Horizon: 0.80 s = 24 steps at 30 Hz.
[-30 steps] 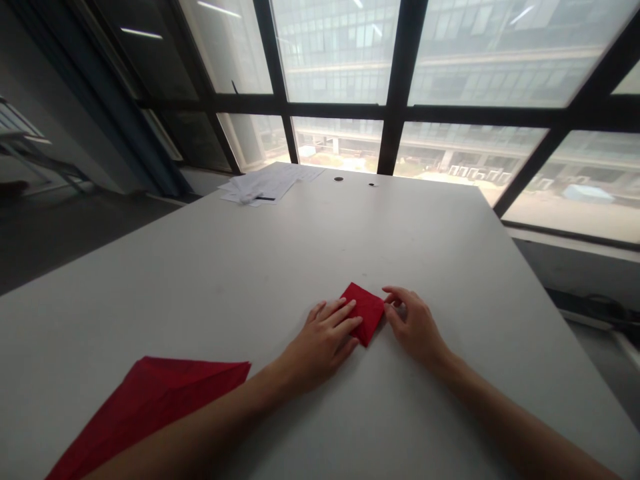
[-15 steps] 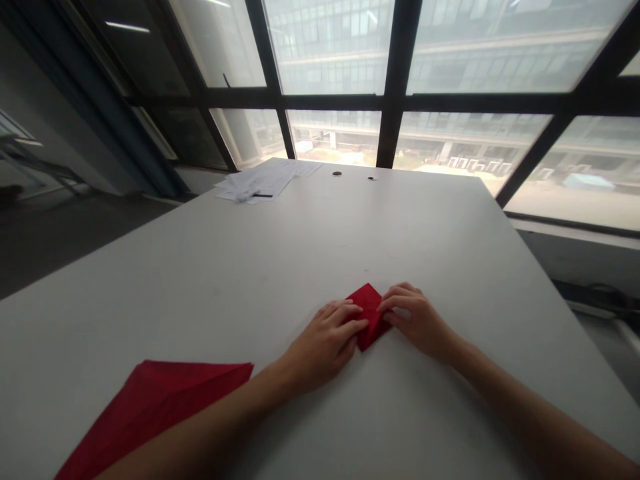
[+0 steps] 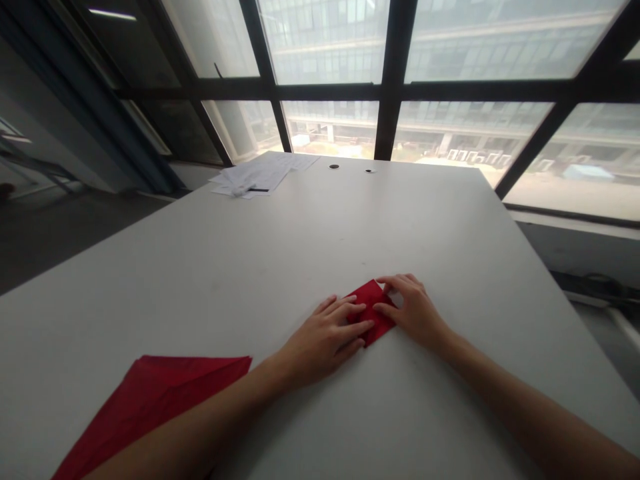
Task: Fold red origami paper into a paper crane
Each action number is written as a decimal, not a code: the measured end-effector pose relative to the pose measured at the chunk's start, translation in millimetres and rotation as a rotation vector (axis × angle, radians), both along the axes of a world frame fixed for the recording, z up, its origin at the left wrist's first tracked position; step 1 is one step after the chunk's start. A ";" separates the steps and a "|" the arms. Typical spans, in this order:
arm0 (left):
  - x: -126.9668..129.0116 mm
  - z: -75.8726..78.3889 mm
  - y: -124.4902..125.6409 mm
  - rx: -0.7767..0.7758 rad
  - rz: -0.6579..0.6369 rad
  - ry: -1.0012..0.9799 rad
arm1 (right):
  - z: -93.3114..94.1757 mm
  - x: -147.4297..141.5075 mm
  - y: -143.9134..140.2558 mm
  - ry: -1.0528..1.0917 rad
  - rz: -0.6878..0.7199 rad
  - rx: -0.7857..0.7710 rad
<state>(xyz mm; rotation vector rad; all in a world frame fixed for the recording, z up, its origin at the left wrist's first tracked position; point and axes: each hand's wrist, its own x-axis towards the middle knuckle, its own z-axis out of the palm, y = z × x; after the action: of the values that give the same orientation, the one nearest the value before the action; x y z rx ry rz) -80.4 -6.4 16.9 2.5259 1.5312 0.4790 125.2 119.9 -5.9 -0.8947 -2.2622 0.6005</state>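
Pressing down on a small folded piece of red paper (image 3: 373, 310), both hands meet near the middle of the matte white table (image 3: 280, 247). The left hand (image 3: 325, 337) lies flat with its fingers spread over the paper's 8 o'clock side; the right hand (image 3: 413, 310) pins the 3 o'clock edge with thumb and fingertips. Neither hand grips; both hold the paper against the tabletop. Judging by its compact diamond shape, several folds are already made, and a crease looks to be in hand, though the final form cannot be told. A larger sheet of red paper (image 3: 150, 400) lies flat at 7 o'clock, apparently barely folded. Loose white sheets (image 3: 255, 177) sit at 11 o'clock, well apart.
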 end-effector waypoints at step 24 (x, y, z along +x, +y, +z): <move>4.8 3.2 2.1 -0.009 -0.054 0.006 | -0.5 -2.6 0.6 -0.078 -0.131 0.077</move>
<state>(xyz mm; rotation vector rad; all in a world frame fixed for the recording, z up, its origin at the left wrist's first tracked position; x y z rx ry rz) -75.6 -4.3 20.1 2.5566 1.4594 0.4562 122.5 120.4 -6.4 -1.0347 -2.2582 0.4245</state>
